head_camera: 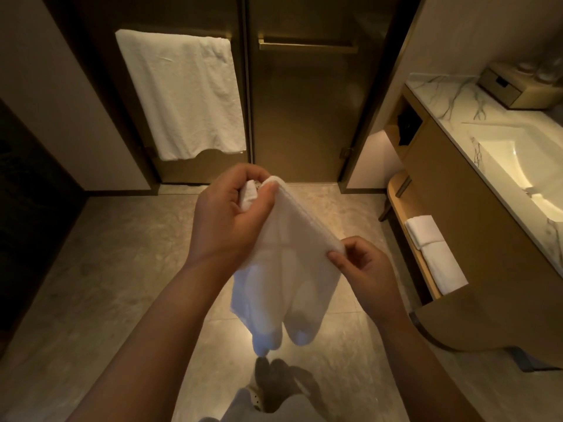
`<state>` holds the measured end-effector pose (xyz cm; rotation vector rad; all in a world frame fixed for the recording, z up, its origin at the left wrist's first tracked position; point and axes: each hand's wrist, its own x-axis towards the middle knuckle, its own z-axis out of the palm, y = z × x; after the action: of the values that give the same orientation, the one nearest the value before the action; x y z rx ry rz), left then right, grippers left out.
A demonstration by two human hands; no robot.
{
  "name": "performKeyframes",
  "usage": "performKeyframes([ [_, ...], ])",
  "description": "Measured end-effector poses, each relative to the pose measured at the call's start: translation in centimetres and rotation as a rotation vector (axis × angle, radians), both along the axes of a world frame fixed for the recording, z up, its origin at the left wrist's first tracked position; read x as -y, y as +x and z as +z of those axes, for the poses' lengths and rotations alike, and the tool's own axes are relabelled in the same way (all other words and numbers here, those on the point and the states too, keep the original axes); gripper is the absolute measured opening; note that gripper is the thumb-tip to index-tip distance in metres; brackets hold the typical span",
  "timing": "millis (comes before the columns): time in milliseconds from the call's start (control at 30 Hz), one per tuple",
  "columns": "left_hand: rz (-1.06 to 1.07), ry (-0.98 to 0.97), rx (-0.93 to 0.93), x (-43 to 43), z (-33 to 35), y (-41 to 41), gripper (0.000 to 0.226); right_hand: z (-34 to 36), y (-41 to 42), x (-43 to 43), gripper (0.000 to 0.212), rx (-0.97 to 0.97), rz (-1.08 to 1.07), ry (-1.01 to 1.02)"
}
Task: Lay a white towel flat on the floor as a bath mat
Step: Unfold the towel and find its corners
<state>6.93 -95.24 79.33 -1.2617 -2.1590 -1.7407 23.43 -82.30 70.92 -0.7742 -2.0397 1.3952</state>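
Note:
A white towel (283,269), still partly folded, hangs in the air in front of me above the tiled floor (122,269). My left hand (228,217) grips its upper far corner between thumb and fingers. My right hand (362,269) pinches the nearer corner of the same top edge. The folded edge runs taut between the two hands, and the rest droops in loose folds toward my feet. The towel does not touch the floor.
Another white towel (182,92) hangs on a bar on the left glass door; the right door's bar (307,45) is bare. To the right a vanity holds a marble counter (451,99), a sink (511,159) and a shelf of folded towels (435,254). My shoe (274,379) is below.

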Motion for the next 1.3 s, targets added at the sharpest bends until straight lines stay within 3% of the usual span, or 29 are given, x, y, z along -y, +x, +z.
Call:
performKeyframes([
  [167,0.094,-0.055,0.014,0.8,-1.2,-1.7,0.005,2.6,-0.7,0.6,0.010,-0.162,-0.077,0.064],
  [233,0.075,-0.089,0.034,0.9,-1.4,-1.7,0.015,4.1,-1.2,0.7,0.010,-0.171,-0.098,0.137],
  [467,-0.189,-0.218,-0.104,-0.4,-1.5,1.0,0.046,7.9,-2.6,1.2,0.014,-0.066,0.100,0.487],
  [600,-0.274,-0.223,-0.101,-0.6,-1.4,1.0,0.039,8.7,-2.3,1.0,0.012,-0.063,0.134,0.529],
  [800,-0.247,-0.184,-0.097,-0.8,-0.8,0.9,0.008,8.6,-1.9,1.0,0.009,-0.060,0.097,0.523],
  [1067,-0.132,-0.055,-0.081,-0.1,1.0,0.2,0.007,4.0,0.4,0.2,0.010,0.015,0.130,0.225],
  [1300,-0.020,-0.217,-0.079,0.3,-0.4,-1.7,0.009,3.2,0.2,0.7,0.026,-0.062,0.019,0.186],
])
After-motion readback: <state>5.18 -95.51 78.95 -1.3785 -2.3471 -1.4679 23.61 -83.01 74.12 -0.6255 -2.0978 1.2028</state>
